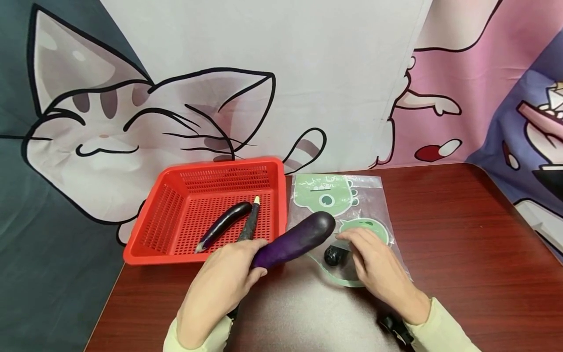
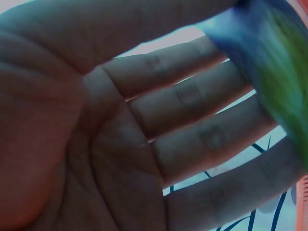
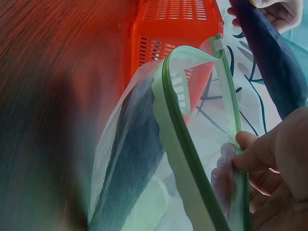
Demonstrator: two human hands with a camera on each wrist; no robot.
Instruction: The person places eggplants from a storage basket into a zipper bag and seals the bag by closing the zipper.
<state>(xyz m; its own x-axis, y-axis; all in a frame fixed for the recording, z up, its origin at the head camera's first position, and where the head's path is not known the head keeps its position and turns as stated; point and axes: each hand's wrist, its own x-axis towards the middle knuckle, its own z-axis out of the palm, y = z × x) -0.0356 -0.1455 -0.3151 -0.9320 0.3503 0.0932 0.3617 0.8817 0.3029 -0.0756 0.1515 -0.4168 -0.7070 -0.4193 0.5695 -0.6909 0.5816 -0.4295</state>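
Observation:
My left hand [image 1: 222, 281] grips a purple eggplant [image 1: 296, 240] near one end, its rounded end pointing up and right over a clear zip bag [image 1: 369, 195] with green cartoon prints. In the left wrist view, the fingers reach to the blurred stem end [image 2: 276, 62]. My right hand [image 1: 380, 266] pinches one lip of the bag. Its green zip edge [image 3: 180, 130] stands apart from the other lip, so the mouth gapes in the right wrist view. Inside the bag lies a long dark vegetable [image 3: 134, 144], whose dark rounded end [image 1: 334, 255] shows in the head view.
A red perforated basket [image 1: 147, 217] stands left of the bag. It holds a slim eggplant [image 1: 224, 224] and a dark green long vegetable [image 1: 250, 222] with a pale tip, partly behind my left hand. The brown table [image 1: 457, 230] extends right; a cartoon cloth [image 1: 330, 58] hangs behind.

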